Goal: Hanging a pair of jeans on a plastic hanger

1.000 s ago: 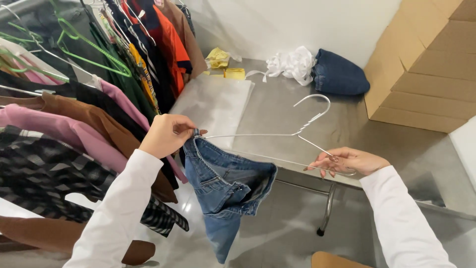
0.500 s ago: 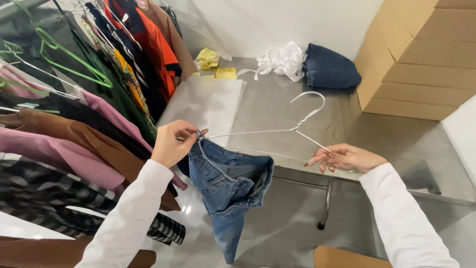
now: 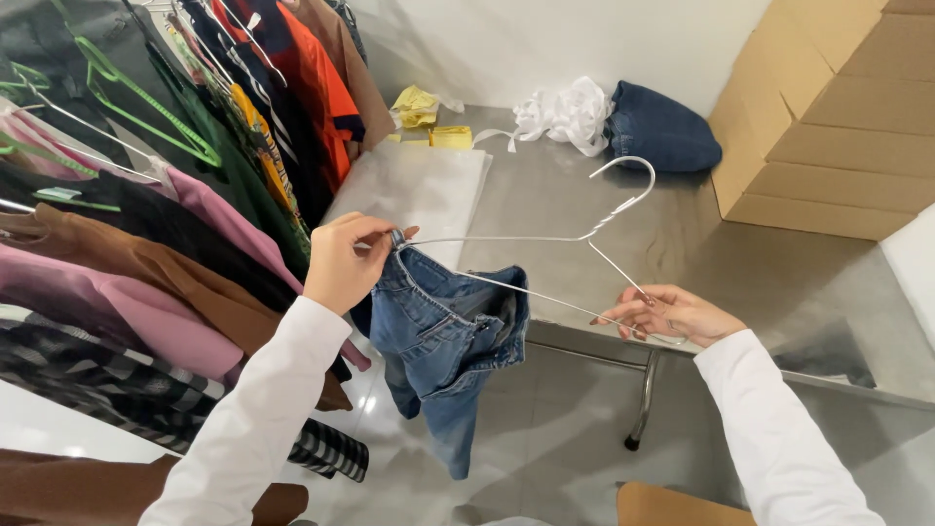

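As hands point(image 3: 343, 263) hold hanger point(image 3: 575, 244), jeans point(image 3: 443, 341) hanging

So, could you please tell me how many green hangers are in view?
2: one green plastic hanger on the rack's upper left, another at the far left edge; clothes may hide more.

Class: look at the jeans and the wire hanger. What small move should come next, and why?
Probably the left hand slides the jeans farther along the wire hanger: they bunch at the left end, while the right hand steadies the bare right end.
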